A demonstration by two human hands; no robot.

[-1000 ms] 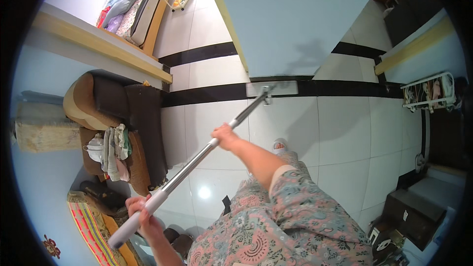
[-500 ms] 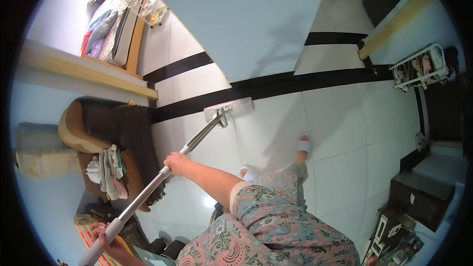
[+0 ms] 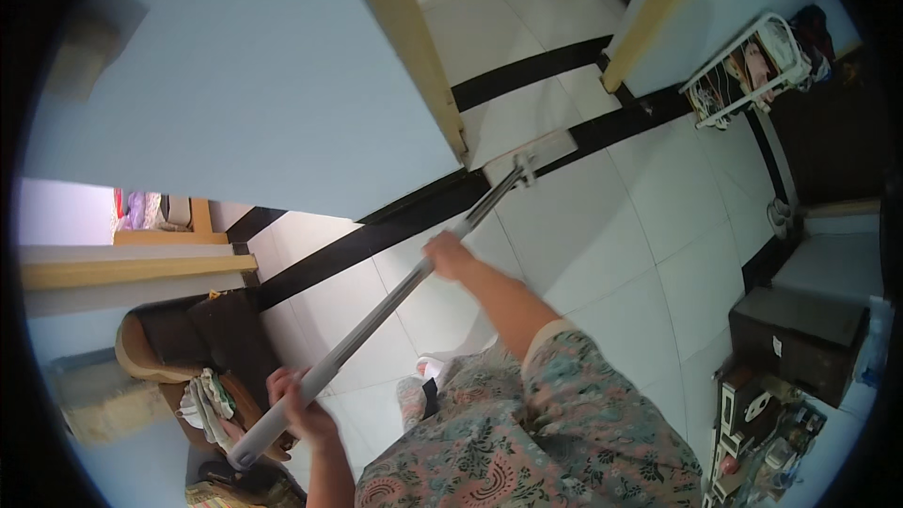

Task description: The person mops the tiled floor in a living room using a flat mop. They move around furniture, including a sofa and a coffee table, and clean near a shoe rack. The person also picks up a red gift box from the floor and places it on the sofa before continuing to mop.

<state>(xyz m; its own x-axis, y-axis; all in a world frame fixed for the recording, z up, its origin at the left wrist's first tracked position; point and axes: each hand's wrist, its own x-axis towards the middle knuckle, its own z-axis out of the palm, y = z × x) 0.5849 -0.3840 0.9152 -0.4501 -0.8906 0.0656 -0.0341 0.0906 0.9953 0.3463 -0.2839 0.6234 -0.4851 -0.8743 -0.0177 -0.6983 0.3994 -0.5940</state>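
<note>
I hold a flat mop by its long pole [image 3: 376, 320], grey at the grip and bare metal lower down. My right hand [image 3: 450, 256] is closed round the middle of the pole. Nearer the top end, my left hand [image 3: 299, 403] wraps the grey grip. The flat, pale mop head [image 3: 555, 147] lies on the floor across the black border strip, beside the doorway's yellowish frame. The pole slants from lower left to upper right.
A pale blue wall [image 3: 282, 66] ends at the doorway. To the left stands a brown chair [image 3: 230, 329] with clothes [image 3: 209, 404] over it. At right are a white rack [image 3: 752, 71] with clothing, a dark cabinet [image 3: 795, 334] and a cluttered shelf [image 3: 752, 442].
The mop head has moved right along the black strip to the doorway. Both hands have shifted right with the pole, and my view has turned.
</note>
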